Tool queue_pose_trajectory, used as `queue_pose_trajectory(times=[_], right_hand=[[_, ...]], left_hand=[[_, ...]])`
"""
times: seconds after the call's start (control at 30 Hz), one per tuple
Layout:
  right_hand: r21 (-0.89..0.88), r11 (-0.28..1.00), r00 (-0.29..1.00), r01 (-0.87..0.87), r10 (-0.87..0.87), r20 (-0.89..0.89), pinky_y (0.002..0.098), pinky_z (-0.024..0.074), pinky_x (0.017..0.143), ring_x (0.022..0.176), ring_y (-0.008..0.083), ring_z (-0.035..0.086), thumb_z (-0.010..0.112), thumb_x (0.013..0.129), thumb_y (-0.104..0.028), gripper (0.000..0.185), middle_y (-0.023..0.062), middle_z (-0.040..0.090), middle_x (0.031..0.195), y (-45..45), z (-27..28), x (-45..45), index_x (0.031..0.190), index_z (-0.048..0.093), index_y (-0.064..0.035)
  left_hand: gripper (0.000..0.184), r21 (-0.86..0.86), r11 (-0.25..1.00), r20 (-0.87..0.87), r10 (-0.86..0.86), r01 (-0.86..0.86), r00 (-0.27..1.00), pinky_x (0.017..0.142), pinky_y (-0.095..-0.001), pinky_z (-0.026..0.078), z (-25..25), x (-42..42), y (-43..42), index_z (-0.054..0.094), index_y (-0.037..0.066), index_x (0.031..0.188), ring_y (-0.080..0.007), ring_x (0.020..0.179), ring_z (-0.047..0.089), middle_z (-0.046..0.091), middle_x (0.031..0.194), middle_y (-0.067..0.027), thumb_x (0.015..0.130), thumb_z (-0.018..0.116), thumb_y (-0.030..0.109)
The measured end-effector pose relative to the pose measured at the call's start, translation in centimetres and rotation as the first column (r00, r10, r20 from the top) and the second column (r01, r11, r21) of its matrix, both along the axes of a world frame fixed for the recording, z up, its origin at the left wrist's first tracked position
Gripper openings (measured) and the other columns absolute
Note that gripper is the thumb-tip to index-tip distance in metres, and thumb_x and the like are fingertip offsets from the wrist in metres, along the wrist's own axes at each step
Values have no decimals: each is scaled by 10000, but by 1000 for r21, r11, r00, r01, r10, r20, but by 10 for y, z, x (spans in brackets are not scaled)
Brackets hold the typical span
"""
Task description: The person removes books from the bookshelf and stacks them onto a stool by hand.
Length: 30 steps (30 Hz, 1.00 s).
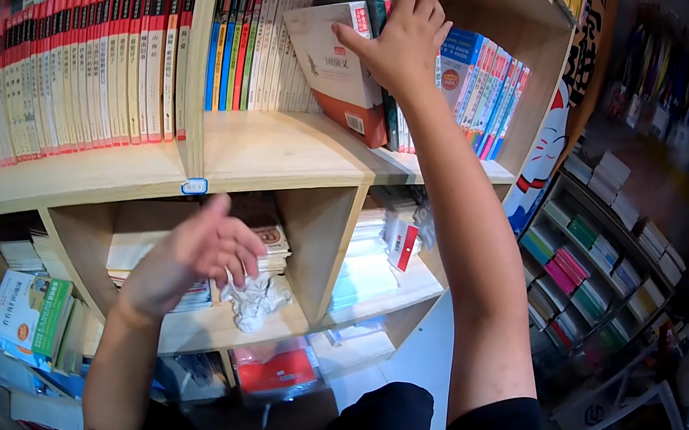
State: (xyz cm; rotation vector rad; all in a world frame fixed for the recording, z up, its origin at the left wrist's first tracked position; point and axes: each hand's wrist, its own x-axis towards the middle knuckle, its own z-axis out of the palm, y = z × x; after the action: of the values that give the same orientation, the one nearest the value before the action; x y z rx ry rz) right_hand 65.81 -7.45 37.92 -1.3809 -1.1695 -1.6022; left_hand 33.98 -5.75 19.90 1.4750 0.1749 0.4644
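White book (327,61) by outstretched right hand (401,39).

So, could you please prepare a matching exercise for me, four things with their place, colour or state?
1. Right hand
2. Left hand
3. Front tilted book
4. Crumpled thing

A. White above, orange-red below
B. White, in a lower compartment
C. Up at the upper shelf
D. Blurred, in the air

Pairs: 1-C, 2-D, 3-A, 4-B

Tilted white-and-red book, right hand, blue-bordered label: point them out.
Tilted white-and-red book (335,75): head view, its cover.
Right hand (404,44): head view, back of hand.
Blue-bordered label (195,186): head view, its middle.
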Motion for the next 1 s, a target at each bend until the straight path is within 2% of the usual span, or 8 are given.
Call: queue_pose_trajectory(times=[0.07,0.17,0.33,0.53,0.67,0.73,0.93,1.0], right_hand=[[11,999,998,-42,42,-46,632,205,1185,1364,401,396,784,725,-652,931,202,451,1409,2,-4,5,1395,498,-73],[-18,995,991,-98,96,-95,629,182,1200,1428,412,332,789,714,-672,973,216,403,1472,0,-10,6,1423,477,-83],[-62,986,982,-157,150,-112,627,154,1218,1462,436,288,811,691,-669,1064,228,346,1538,-4,-16,6,1487,399,-97],[115,961,943,-252,270,-196,642,231,1169,1435,453,308,894,651,-441,1176,258,287,1577,-7,-48,19,1558,257,-48],[-14,946,915,-325,310,-259,573,301,1151,1383,452,366,902,657,-401,1205,272,294,1569,-29,-68,39,1582,221,-36],[-168,918,911,-359,305,-277,560,297,1166,1399,440,362,861,723,-459,1171,275,318,1560,-44,-73,51,1600,205,-44],[-77,973,976,-216,216,-3,534,260,1200,1428,401,336,634,967,-366,598,174,407,1553,-66,-86,97,1511,482,-170],[-28,992,991,-126,124,-56,528,268,1195,1414,390,350,633,967,-345,586,165,408,1554,-67,-89,107,1505,485,-167]], left_hand=[[588,238,971,-120,14,15,993,620,-227,496,21,-3,-26,652,-20,1004,-129,702,665,691,817,-100,1081,400,505],[469,358,924,40,127,-133,991,676,-251,509,60,21,-45,633,11,1136,-120,794,627,664,947,-78,1039,552,463],[904,559,618,284,483,-553,828,958,-359,535,124,134,9,342,-21,1489,-236,1160,630,527,1397,-206,889,740,525],[902,554,604,349,456,-573,819,990,-379,523,149,198,36,375,-64,1417,-254,1193,629,583,1342,-211,838,797,483],[1050,548,558,495,384,-623,779,951,-346,541,136,225,35,244,-167,1353,-306,1152,655,598,1252,-291,754,881,414],[1130,490,513,465,531,-705,709,946,-349,546,136,237,28,197,-179,1350,-346,1155,650,575,1258,-323,717,905,434],[1287,457,357,424,717,-814,553,1043,-395,495,136,257,-2,131,-194,1393,-444,1255,568,486,1345,-381,672,920,522],[1410,469,-167,632,749,-867,197,1079,-449,467,129,272,1,68,-242,1401,-498,1345,460,361,1416,-429,639,922,582]])
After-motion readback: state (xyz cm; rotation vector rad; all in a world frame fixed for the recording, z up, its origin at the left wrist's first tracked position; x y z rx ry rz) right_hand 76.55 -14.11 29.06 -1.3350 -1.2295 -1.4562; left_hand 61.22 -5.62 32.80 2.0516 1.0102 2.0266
